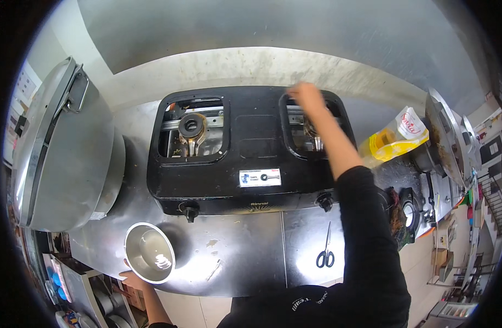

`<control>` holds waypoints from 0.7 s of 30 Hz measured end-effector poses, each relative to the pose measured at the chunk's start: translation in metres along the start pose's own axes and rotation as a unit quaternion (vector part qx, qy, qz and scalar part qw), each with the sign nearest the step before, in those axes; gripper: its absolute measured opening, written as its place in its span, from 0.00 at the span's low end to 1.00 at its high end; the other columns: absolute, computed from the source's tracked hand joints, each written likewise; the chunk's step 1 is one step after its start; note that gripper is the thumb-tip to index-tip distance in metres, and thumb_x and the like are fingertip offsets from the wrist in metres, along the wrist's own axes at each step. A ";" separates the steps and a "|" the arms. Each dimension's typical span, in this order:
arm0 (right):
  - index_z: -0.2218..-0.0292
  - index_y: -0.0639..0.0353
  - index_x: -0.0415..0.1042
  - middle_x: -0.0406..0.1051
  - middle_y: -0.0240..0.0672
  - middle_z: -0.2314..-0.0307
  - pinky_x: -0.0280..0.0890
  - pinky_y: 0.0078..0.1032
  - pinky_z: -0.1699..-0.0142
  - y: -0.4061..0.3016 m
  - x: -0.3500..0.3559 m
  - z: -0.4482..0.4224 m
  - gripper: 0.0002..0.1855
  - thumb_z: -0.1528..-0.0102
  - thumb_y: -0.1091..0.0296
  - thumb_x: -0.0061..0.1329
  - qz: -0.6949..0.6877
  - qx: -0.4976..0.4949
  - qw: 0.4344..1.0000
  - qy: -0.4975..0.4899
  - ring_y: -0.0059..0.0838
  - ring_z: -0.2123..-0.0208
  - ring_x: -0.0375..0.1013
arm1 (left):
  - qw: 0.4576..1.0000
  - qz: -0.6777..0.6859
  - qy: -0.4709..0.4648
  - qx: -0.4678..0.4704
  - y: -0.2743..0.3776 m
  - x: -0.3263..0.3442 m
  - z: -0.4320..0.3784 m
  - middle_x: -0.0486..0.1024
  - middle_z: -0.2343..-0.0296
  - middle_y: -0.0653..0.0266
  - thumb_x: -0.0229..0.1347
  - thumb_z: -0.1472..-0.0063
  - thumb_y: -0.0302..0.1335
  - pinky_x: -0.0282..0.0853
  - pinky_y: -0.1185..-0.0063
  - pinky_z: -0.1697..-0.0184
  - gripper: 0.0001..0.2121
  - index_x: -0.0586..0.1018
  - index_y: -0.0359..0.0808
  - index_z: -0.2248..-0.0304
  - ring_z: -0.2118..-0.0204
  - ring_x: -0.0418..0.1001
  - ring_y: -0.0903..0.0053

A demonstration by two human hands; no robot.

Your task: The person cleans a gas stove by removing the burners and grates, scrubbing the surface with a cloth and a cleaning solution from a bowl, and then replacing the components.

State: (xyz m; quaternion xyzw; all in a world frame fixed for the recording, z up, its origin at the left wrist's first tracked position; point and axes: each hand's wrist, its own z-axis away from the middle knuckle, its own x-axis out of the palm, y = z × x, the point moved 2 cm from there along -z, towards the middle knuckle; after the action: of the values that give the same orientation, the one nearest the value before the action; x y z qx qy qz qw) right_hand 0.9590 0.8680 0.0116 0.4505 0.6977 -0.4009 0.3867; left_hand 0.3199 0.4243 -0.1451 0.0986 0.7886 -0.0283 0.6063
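Note:
My left hand grips the rim and side of a round metal bowl at the lower left; a little cloudy liquid seems to lie in it. My right hand is over the back edge of the right opening of a black Rinnai two-burner gas stove. It is blurred, its fingers curled, and whether it holds anything I cannot tell. The left burner is exposed in its opening. My right forearm partly hides the right burner. Black-handled scissors lie on the steel counter right of the bowl.
A large lidded metal pot stands at the left. Right of the stove are a yellow-and-white plastic pouch, a pan or lid standing on edge and another burner. The steel counter bears wet spots; a shelf with pans is below left.

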 end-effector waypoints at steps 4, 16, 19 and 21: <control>0.70 0.57 0.76 0.72 0.42 0.72 0.64 0.33 0.61 -0.033 0.011 -0.006 0.09 0.55 0.67 0.49 -0.079 -0.098 0.992 0.020 0.41 0.68 0.70 | 1.000 0.002 0.001 -0.002 -0.007 0.002 0.001 0.64 0.60 0.33 0.43 0.46 0.53 0.66 0.65 0.57 0.34 0.62 0.25 0.56 0.55 0.65 0.49; 0.73 0.54 0.76 0.71 0.47 0.75 0.65 0.36 0.62 0.043 -0.009 0.007 0.08 0.55 0.64 0.48 0.050 0.078 0.996 0.014 0.45 0.69 0.71 | 1.000 0.000 0.004 0.009 -0.003 0.004 0.002 0.63 0.60 0.32 0.42 0.46 0.54 0.66 0.65 0.57 0.35 0.62 0.24 0.56 0.55 0.64 0.48; 0.74 0.58 0.76 0.72 0.47 0.76 0.66 0.37 0.62 0.118 -0.028 0.037 0.09 0.56 0.66 0.47 0.060 0.177 0.982 0.012 0.45 0.70 0.72 | 1.000 0.001 0.001 0.009 0.000 0.004 0.003 0.63 0.60 0.32 0.42 0.45 0.54 0.65 0.65 0.57 0.35 0.62 0.24 0.56 0.55 0.64 0.48; 0.76 0.59 0.76 0.71 0.48 0.77 0.66 0.38 0.62 0.120 -0.037 0.044 0.09 0.56 0.66 0.46 0.022 0.189 0.980 0.056 0.45 0.71 0.72 | 1.000 0.001 0.003 0.007 0.004 0.002 0.002 0.63 0.60 0.32 0.41 0.45 0.54 0.65 0.65 0.57 0.35 0.62 0.24 0.56 0.55 0.64 0.48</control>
State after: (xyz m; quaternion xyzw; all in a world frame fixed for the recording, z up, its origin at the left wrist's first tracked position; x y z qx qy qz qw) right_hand 1.0903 0.8490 0.0027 0.5524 0.6200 -0.4912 0.2629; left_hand 0.3221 0.4282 -0.1476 0.1036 0.7898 -0.0325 0.6037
